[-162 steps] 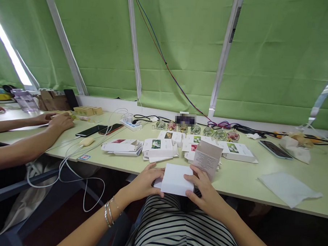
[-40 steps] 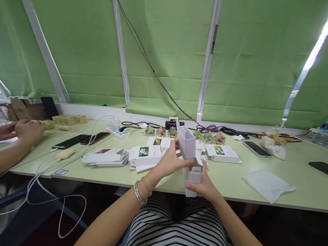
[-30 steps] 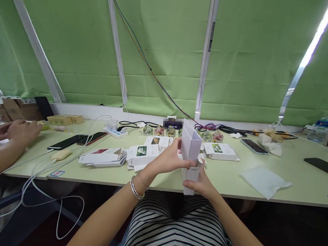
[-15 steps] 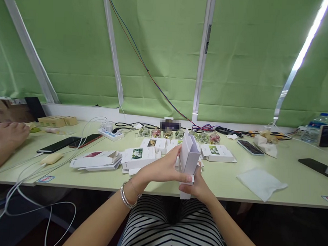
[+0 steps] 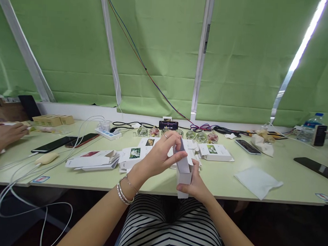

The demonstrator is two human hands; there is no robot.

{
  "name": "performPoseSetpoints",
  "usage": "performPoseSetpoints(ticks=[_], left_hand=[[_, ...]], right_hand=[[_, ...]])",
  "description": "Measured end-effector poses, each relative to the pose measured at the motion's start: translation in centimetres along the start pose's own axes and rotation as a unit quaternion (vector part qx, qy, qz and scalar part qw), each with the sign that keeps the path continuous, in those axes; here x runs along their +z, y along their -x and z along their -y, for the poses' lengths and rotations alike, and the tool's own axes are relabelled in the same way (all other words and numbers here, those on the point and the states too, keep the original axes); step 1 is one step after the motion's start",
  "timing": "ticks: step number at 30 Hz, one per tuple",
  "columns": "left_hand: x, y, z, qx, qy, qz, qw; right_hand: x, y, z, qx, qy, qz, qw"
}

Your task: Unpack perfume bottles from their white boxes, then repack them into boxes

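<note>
A white cardboard box (image 5: 184,178) stands nearly upright between my hands, over the table's front edge. My right hand (image 5: 196,184) grips its lower part from the right, thumb across the near face. At the top, my left hand (image 5: 162,153) is closed on the box's upper white piece, thumb on the near side and fingers curled over the top. Whether that piece is a flap or an insert I cannot tell. Behind lie more white boxes with flower pictures, among them one with a white flower (image 5: 135,158) and one at the right (image 5: 215,152).
Several round glass pieces (image 5: 201,137) line the back, beside a phone showing a timer (image 5: 168,125). Phones lie left (image 5: 54,144) and right (image 5: 247,147). A white cloth (image 5: 258,181) lies at right; cables and a power strip (image 5: 108,134) at left. Another person's hand (image 5: 9,136) rests far left.
My left hand has risen from the box's lower front to its top, fingers now over it. The upper piece sits lower in the box. My right hand keeps its hold.
</note>
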State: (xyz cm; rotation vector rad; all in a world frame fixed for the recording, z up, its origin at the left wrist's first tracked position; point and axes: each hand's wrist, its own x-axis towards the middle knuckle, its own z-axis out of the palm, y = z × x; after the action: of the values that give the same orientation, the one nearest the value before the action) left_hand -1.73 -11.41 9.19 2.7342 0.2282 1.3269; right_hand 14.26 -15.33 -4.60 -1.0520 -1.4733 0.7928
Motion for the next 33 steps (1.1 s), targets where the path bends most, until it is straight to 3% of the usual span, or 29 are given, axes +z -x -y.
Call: performPoseSetpoints(ticks=[3, 7, 9, 14, 17, 21, 28, 33], left_hand=[[-0.1, -0.7, 0.0, 0.026, -0.031, 0.052, 0.998], [1.0, -1.1, -0.2, 0.055, -0.061, 0.218, 0.973], [1.8, -0.5, -0.1, 0.067, -0.060, 0.259, 0.962], [2.2, 1.7, 0.2, 0.052, -0.096, 0.204, 0.973], [1.7, 2.0, 0.1, 0.036, -0.118, 0.223, 0.967], [2.1, 2.5, 0.1, 0.033, -0.074, 0.262, 0.962], [3.2, 4.2, 0.1, 0.006, -0.058, 0.236, 0.970], [3.7, 4.2, -0.3, 0.000, -0.106, 0.224, 0.969]], right_hand=[[0.0, 0.0, 0.1, -0.004, -0.007, 0.001, 1.000], [-0.1, -0.1, 0.3, -0.013, -0.016, 0.014, 1.000], [-0.2, -0.1, 0.3, -0.029, -0.022, 0.022, 0.999], [-0.1, -0.1, 0.1, -0.015, -0.015, 0.007, 1.000], [-0.1, 0.0, 0.2, -0.011, -0.031, 0.017, 0.999], [-0.1, 0.2, 0.3, -0.042, -0.046, 0.026, 0.998], [0.5, 1.0, 1.5, 0.006, 0.001, 0.006, 1.000], [-0.7, 0.5, 2.1, 0.004, 0.090, 0.019, 0.996]])
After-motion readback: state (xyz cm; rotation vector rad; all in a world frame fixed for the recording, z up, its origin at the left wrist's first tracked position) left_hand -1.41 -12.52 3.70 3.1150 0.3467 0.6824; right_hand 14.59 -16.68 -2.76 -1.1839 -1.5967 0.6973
